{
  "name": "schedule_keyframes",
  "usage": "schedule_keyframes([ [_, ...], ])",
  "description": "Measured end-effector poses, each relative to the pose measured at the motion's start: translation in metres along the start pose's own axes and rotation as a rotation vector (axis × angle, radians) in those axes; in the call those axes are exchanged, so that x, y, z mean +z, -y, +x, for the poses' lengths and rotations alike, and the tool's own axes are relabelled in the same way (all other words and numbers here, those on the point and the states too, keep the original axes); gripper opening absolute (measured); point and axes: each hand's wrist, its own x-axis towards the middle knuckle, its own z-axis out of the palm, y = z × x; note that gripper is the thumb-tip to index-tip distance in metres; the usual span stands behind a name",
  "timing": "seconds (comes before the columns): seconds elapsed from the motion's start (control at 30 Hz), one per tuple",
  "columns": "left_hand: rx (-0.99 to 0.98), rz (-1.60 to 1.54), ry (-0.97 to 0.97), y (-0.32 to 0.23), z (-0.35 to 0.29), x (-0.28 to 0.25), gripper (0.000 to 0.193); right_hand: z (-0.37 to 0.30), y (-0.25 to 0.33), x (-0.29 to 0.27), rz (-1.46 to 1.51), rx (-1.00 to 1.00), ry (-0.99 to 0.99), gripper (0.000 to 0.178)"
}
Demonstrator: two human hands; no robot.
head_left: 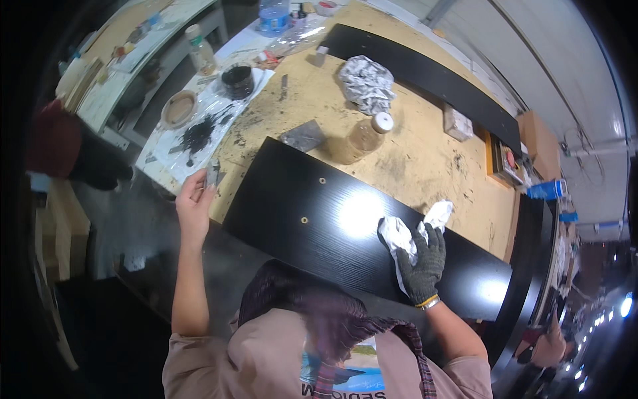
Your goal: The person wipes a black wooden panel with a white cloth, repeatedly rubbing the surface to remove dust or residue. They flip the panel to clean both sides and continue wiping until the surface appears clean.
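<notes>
My bare left hand (195, 203) pinches a small flat grey scraper blade (212, 173) at the left end of the yellowish worktable. Under my right hand (425, 266), in a dark knitted glove, a crumpled white cloth (400, 241) is pressed against a long black wood-grain board (279, 199). Part of the cloth is hidden by the glove. Two brass-coloured inserts show in the board's left half, and light glares off its surface. Just beyond the board stand a capped bottle of brownish liquid (362, 139) and a flat grey abrasive pad (303, 135).
Black smears mark a white sheet (173, 156) at left, which holds a tub of black paste (238, 82) and a round container (179, 110). A crumpled patterned rag (367, 84) lies behind the bottle. Another black board (425, 73) runs along the far edge, near a pale block (458, 124).
</notes>
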Motion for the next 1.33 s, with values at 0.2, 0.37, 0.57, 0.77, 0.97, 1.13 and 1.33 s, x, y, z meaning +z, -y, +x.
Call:
schedule_keyframes([
  [0.2, 0.183, 0.077, 0.262, 0.013, 0.039, -0.004, 0.038, 0.007, 0.030, 0.013, -0.030, 0.098, -0.062, 0.048],
  [0.37, 0.499, 0.410, 0.515, -0.026, 0.021, -0.010, 0.039, 0.006, 0.040, 0.023, -0.100, 0.190, -0.095, 0.046],
  [0.57, 0.608, 0.431, 0.630, -0.006, 0.069, 0.021, 0.037, 0.006, 0.048, 0.018, -0.164, 0.229, -0.083, 0.044],
  [0.77, 0.577, 0.262, 0.572, 0.008, 0.160, 0.084, 0.031, 0.012, 0.055, 0.022, -0.180, 0.249, -0.056, 0.045],
  [0.97, 0.431, 0.413, 0.981, -0.005, 0.070, -0.029, 0.035, 0.002, 0.050, 0.024, -0.211, 0.283, -0.080, 0.046],
  [1.13, 0.422, 0.309, 0.903, -0.012, 0.074, -0.054, 0.033, 0.005, 0.053, 0.026, -0.236, 0.278, -0.056, 0.046],
  [1.33, 0.484, 0.356, 0.733, 0.009, 0.074, 0.005, 0.034, 0.002, 0.047, 0.029, -0.245, 0.299, -0.042, 0.047],
])
